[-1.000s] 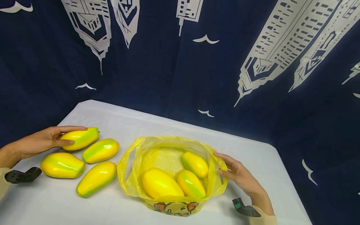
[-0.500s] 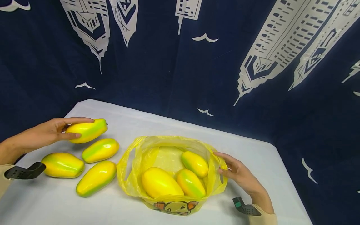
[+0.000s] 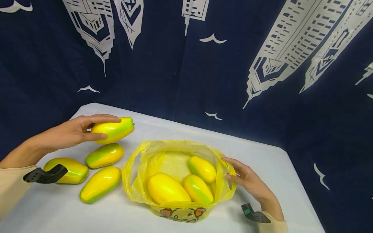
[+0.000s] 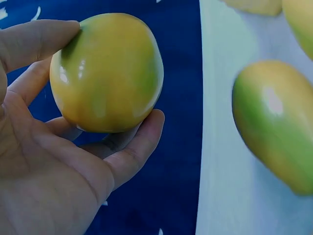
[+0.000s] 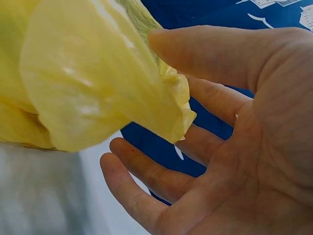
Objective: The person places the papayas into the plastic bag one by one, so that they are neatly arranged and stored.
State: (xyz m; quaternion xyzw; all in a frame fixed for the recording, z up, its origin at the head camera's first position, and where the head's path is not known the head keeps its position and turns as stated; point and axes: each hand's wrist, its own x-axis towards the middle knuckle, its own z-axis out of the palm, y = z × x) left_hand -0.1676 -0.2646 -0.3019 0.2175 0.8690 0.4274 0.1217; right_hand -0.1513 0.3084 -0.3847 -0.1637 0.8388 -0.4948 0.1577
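Observation:
My left hand [image 3: 76, 129] holds a yellow-green papaya [image 3: 116, 129] above the table, thumb on the near side and fingers over the far side. In the left wrist view that papaya [image 4: 107, 73] is seen end-on between thumb and fingers. A thin yellow plastic bag [image 3: 177, 207] with a cartoon face stands with its mouth wide. Inside it lie three papayas, one of them a large yellow papaya [image 3: 167, 189]. At the bag's right rim, my right hand [image 3: 247, 179] pinches the edge; in the right wrist view the thumb lies against the crumpled film [image 5: 166, 98], other fingers spread.
Three more papayas lie on the white table [image 3: 247, 139] left of the bag: a far papaya [image 3: 105, 156], a near papaya [image 3: 100, 185] and a left papaya [image 3: 68, 171], partly behind the left wrist device. A dark blue printed cloth [image 3: 175, 81] hangs behind.
My left hand has lifted the papaya off the table and carried it right, now beyond the far loose papaya. The right hand and bag stay where they were.

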